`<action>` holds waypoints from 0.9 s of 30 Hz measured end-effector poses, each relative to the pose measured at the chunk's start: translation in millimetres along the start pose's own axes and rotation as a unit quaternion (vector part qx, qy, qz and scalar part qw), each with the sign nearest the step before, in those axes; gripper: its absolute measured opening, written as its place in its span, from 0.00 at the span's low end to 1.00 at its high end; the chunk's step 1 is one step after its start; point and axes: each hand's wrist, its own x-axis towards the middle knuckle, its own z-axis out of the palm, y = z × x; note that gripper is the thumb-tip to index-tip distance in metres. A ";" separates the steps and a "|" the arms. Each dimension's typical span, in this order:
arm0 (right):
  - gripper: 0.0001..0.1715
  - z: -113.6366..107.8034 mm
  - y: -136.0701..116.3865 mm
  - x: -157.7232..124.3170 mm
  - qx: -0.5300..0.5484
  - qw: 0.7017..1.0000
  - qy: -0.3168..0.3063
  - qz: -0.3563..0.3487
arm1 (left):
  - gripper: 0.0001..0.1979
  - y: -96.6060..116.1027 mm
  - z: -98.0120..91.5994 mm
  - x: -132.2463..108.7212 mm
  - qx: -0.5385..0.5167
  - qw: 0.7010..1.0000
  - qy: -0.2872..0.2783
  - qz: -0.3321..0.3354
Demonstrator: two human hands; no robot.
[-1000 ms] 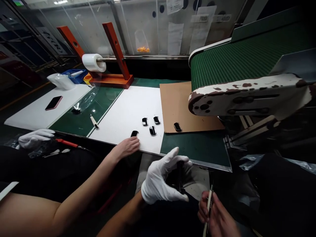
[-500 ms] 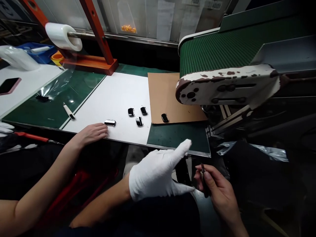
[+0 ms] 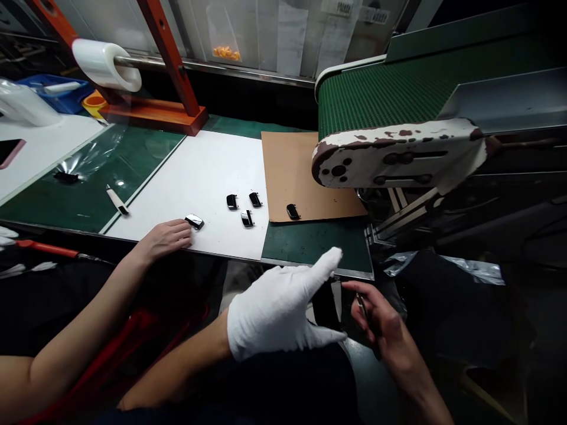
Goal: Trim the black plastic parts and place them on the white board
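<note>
My left hand (image 3: 279,310), in a white glove, has its thumb and fingers spread around the two ends of a dark flat piece (image 3: 326,307); its full shape is hidden. To its right, my bare right hand (image 3: 383,319) grips a slim dark tool (image 3: 362,306) with a metallic glint, its kind unclear. The index finger of that hand reaches toward the dark piece. On the white sheet (image 3: 212,171) lie glossy black parts (image 3: 247,218) with small pins, and one more black part (image 3: 293,211) rests on the cardboard (image 3: 287,171).
At left, a co-worker's bare hand (image 3: 170,237) touches a shiny black part (image 3: 194,221). A white-handled cutter (image 3: 117,200) lies on the green mat. A film roll (image 3: 104,64) hangs on an orange stand. The green conveyor (image 3: 372,100) overhangs the table's right side.
My right index finger has stretched out toward the dark piece, and the slim tool has tilted. The co-worker's black part has turned. My left hand keeps nearly the same pose.
</note>
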 end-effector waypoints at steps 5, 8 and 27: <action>0.33 2.1 -3.1 2.9 -0.074 0.996 -0.044 0.020 | 0.48 0.1 2.3 0.4 -0.003 1.000 0.007 -0.005; 0.28 5.9 -3.5 5.8 -0.100 0.994 -0.040 0.031 | 0.48 -1.0 2.6 -0.2 -0.011 1.000 0.011 -0.010; 0.42 11.4 -31.7 0.1 -0.172 0.979 -0.017 -0.105 | 0.50 0.7 1.4 -7.4 -0.182 0.981 0.040 -0.057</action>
